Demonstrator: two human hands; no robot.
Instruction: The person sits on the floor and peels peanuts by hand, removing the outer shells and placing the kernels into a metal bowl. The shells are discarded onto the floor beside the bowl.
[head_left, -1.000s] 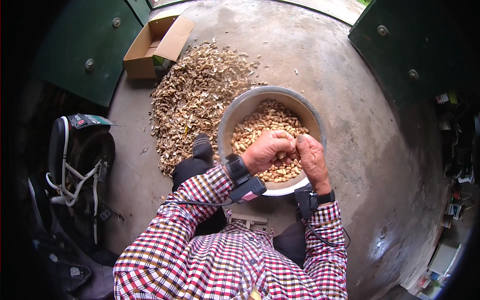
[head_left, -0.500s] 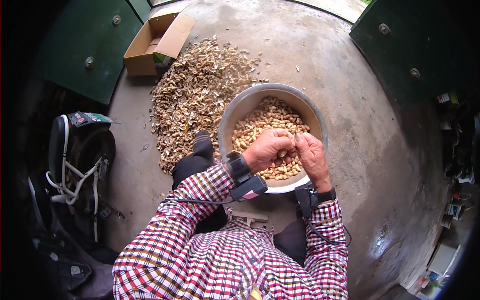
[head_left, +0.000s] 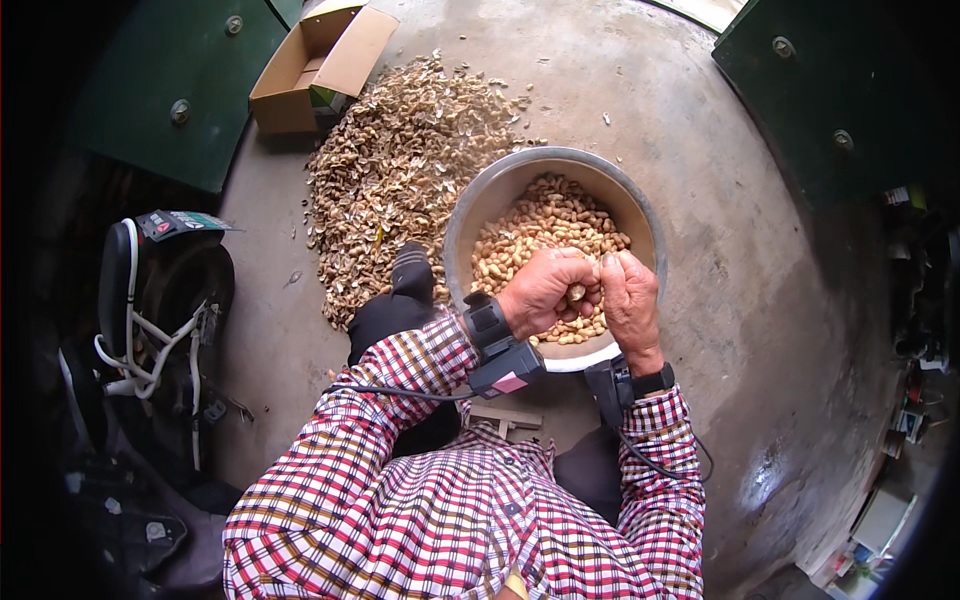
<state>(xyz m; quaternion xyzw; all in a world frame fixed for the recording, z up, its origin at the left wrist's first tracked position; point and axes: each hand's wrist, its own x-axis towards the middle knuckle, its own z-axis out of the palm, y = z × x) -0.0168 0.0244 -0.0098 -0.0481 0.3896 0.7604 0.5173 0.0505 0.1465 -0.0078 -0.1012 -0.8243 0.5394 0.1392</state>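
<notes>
Both my hands are together above a wide metal basin [head_left: 652, 225] that holds unshelled peanuts [head_left: 505, 250]. My left hand [head_left: 545, 290] is curled closed, with a peanut [head_left: 576, 293] showing between its bent fingers. Close against it, my right hand [head_left: 632, 305] is closed too, thumb and fingertips pressed together beside the left fingertips. Whatever lies between the right fingertips is too small and covered to make out.
A broad heap of empty peanut shells [head_left: 385, 185] spreads over the concrete floor left of the basin. An open cardboard box [head_left: 290, 105] stands behind it. A white-framed wheeled thing [head_left: 150, 350] is at the left, dark green doors [head_left: 160, 100] beyond.
The view has shifted slightly, so the basin and shell heap sit a little higher and further right. My hands remain together over the basin, fingers still pinched.
</notes>
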